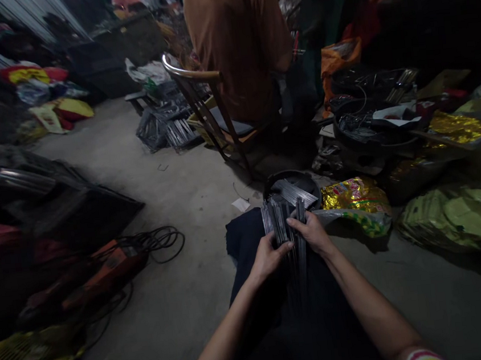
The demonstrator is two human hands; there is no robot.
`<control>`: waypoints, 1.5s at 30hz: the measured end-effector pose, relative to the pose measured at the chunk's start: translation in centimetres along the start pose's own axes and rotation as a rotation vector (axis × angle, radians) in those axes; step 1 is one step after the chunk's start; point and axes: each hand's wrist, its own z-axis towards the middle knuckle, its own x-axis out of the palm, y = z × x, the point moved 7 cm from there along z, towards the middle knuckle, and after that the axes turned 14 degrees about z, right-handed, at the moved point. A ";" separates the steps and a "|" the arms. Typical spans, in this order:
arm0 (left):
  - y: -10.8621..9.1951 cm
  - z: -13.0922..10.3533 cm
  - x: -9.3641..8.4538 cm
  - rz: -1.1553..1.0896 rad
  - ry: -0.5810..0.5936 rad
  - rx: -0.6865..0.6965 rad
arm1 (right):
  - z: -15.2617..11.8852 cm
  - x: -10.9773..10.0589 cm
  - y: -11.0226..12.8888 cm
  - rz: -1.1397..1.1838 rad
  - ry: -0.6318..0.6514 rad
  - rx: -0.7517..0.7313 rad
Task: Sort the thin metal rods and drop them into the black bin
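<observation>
Many thin grey metal rods point(280, 221) lie in a bundle across my lap, over dark cloth point(247, 242). My left hand point(269, 254) is closed round the left and lower part of the bundle, its thumb lying across the rods. On the right side, my right hand point(310, 231) grips a narrower cluster of the same rods, thumb towards the middle. Just beyond the bundle stands a round black basin point(311, 179) with more rods point(295, 192) lying in it. The fingers under the bundle are hidden.
Ahead, a person in a brown shirt point(234, 37) sits on a wooden chair point(195, 76), back to me. Gold packaging point(356, 196) and pale green sacks point(455, 220) lie at right. An orange power tool point(107, 268) with a coiled cable point(169, 242) lies at left.
</observation>
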 end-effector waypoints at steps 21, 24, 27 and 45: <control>0.9 -0.1 0.1 0.029 0.039 -0.018 | -0.1 0.4 -0.2 0.059 -0.009 0.050; 0.9 0.0 0.0 0.064 0.036 -0.021 | -0.1 0.7 0.0 0.062 -0.008 0.068; 0.8 0.0 0.0 0.071 0.037 -0.011 | 0.0 0.8 0.1 0.058 -0.006 0.055; 1.0 0.2 0.1 0.043 0.064 0.035 | -0.3 0.1 -0.2 0.077 -0.001 0.053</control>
